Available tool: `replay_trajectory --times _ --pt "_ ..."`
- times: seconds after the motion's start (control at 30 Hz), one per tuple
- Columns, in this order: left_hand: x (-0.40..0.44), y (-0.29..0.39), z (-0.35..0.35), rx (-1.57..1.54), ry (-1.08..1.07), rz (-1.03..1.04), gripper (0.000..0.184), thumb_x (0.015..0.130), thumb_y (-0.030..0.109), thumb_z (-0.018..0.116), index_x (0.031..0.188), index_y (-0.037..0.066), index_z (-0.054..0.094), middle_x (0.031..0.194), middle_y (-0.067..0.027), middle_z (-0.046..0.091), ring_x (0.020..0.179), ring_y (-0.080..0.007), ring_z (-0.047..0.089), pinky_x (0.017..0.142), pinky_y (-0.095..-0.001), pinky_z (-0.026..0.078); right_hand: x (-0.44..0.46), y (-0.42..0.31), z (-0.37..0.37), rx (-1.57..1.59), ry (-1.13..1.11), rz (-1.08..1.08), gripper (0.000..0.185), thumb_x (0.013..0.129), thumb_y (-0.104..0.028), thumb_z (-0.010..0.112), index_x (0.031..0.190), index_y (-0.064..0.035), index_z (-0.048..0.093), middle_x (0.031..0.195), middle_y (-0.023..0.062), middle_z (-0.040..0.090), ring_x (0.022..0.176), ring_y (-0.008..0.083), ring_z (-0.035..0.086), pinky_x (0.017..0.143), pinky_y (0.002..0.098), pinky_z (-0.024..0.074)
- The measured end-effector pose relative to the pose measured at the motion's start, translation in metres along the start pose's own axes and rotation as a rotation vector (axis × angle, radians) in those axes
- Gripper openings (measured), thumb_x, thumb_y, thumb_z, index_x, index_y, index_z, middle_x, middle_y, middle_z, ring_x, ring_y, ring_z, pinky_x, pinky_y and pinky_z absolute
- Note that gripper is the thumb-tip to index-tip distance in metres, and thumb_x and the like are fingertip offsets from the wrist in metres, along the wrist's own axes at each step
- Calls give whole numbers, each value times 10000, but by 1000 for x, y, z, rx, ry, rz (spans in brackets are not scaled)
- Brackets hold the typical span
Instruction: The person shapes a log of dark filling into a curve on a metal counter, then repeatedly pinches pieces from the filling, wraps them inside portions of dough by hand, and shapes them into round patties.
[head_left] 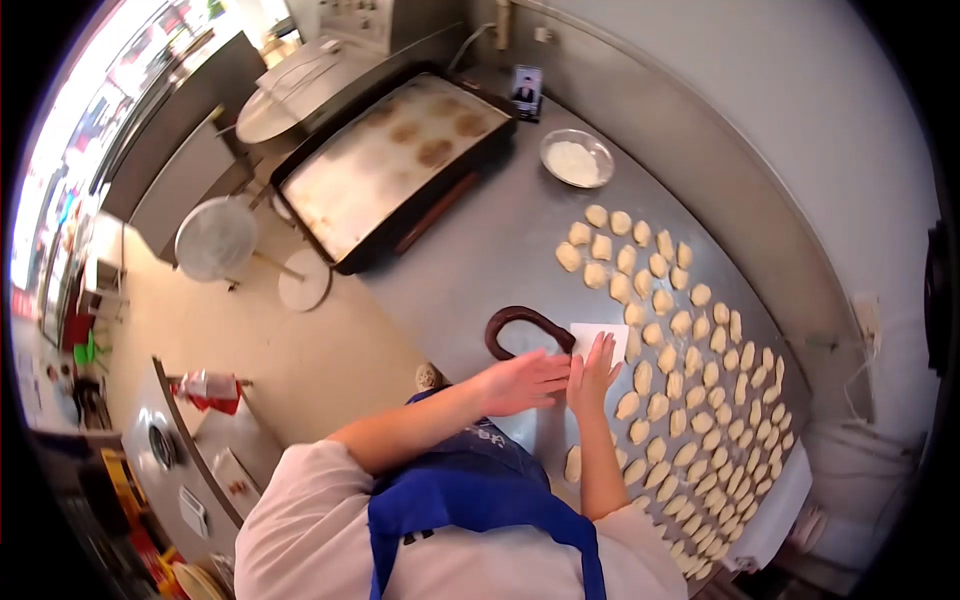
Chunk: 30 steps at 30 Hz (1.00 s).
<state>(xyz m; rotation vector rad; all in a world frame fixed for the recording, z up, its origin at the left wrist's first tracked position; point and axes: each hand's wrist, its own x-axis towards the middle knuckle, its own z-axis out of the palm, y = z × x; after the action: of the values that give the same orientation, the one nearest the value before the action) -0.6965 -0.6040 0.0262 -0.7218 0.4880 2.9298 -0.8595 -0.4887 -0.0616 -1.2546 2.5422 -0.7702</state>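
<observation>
My left hand [525, 384] is over the steel table with its fingers stretched out and roughly together. Close beside it, my right hand [592, 377] has straight fingers that overlap a white rectangular piece [612, 335]. I see nothing held in either hand, though the palms are partly hidden. Just beyond the hands, a dark brown, rope-like piece [512, 315] lies curved in a hook, one end by the white piece; its material is unclear. Right of my right hand, many small pale dough pieces [676, 385] lie in rows.
A glass bowl [578, 158] of white powder stands at the back, near an upright phone [526, 90]. A large black-rimmed griddle [385, 165] with a browned surface is at the far left. Left of the table are a round stool [216, 236] and a side counter [185, 470].
</observation>
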Motion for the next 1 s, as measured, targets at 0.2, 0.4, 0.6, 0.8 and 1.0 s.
replay_trajectory --times 0.2,0.4,0.6,0.8,1.0 --pt "-32 9 -56 -123 272 50 565 1049 461 320 1507 131 352 1531 -71 410 1408 -262 379 1163 -448 237 125 5 -5 -114 49 -162 718 973 -377 490 1512 19 230 1581 240 225 1484 386 171 1160 600 129" --pt "-38 -17 -109 -240 442 111 519 1045 434 350 1453 123 424 1436 -104 509 1285 -288 514 1042 -431 418 362 -56 55 -151 30 -154 758 995 -503 367 1531 10 208 1607 205 188 1494 347 162 1196 524 123" --pt "-54 -26 -122 -435 600 242 433 1030 427 414 1298 117 554 1282 -91 619 1216 -288 566 1009 -442 448 472 -93 115 -187 -149 146 838 970 -619 293 1518 13 262 1616 180 184 1507 307 133 1201 503 113" --pt "-56 6 -157 -464 337 253 498 1038 421 364 1416 114 464 1359 -72 578 1242 -264 549 1038 -432 421 405 -94 91 -105 -46 -26 724 1004 -525 301 1476 22 350 1564 199 305 1467 316 254 1186 538 144" --pt "11 81 -145 -479 252 256 575 1041 447 304 1418 38 449 1421 -113 518 1315 -281 479 1098 -450 371 119 -141 48 280 -283 -204 606 1000 -359 414 1477 7 336 1531 229 350 1422 381 326 1135 628 177"
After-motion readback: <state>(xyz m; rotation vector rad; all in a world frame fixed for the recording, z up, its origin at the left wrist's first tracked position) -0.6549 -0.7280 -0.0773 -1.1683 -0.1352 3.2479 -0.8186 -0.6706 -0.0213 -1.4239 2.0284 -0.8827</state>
